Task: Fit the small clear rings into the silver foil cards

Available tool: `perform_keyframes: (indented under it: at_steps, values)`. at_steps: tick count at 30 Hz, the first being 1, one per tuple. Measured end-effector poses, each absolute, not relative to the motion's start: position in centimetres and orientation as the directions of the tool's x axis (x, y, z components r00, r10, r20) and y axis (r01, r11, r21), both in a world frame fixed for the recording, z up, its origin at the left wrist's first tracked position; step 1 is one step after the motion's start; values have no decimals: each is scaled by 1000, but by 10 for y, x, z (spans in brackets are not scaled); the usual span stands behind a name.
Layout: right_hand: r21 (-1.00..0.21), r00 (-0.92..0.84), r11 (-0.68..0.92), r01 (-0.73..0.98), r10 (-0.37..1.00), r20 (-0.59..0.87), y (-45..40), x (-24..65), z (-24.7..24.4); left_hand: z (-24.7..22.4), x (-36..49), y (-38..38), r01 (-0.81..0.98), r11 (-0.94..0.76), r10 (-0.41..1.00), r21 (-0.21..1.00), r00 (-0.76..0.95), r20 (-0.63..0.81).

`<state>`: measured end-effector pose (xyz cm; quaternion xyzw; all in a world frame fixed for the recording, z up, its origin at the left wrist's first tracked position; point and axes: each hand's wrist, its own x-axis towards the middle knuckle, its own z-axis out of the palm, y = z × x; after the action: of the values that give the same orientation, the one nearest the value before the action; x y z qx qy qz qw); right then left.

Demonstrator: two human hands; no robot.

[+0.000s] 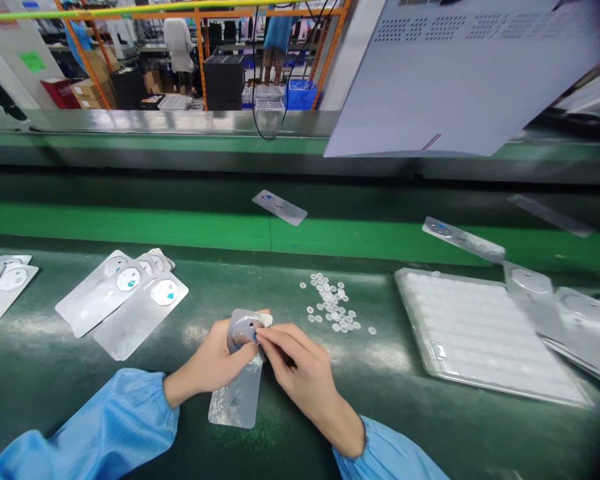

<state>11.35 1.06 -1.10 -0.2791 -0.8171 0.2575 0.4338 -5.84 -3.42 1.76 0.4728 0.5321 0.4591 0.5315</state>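
My left hand (213,360) grips a flat silver panel (237,400) with rounded corners, its thumb lying across the front. The panel tilts up over the bench, its round, dark-dotted end farthest from me. At that end, thumb and forefinger of my right hand (300,367) are pinched together beside a small blue spot; what they hold is too small to make out. A whitish flap (265,320) sticks out near the panel's top right corner. Beyond my right hand lies a loose scatter of small clear discs (333,303).
Similar panels (125,300) overlap on the left, more at the far left edge. A white tray (480,327) stands right, with panels (587,323) stacked beside it. Single panels (280,207) lie on the green belt (180,223) behind. A white sheet (430,87) hangs upper right.
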Motion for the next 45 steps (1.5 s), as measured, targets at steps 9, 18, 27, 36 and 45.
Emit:
perform_keyframes:
  at_steps: [9, 18, 27, 36, 45]
  values:
    - [-632, -481, 731, 259, 665, 571, 10, 113, -12, 17, -57, -33, -24, 158, 987, 987, 12, -158]
    - [-695, -441, 662, 282, 733, 519, 9, 111, -15, 18, -57, -33, -34, 144, 990, 989, 6, -144]
    - [-520, -504, 760, 389, 648, 570, 11, 114, -2, 19, -58, -37, 55, 163, 985, 985, 55, -166]
    - [-464, -554, 762, 451, 647, 524, 11, 116, -2, 23, -60, -35, 50, 162, 984, 986, 66, -165]
    - [-496, -542, 770, 401, 636, 550, 10, 115, -1, 22, -60, -33, -34, 218, 976, 975, 32, -217]
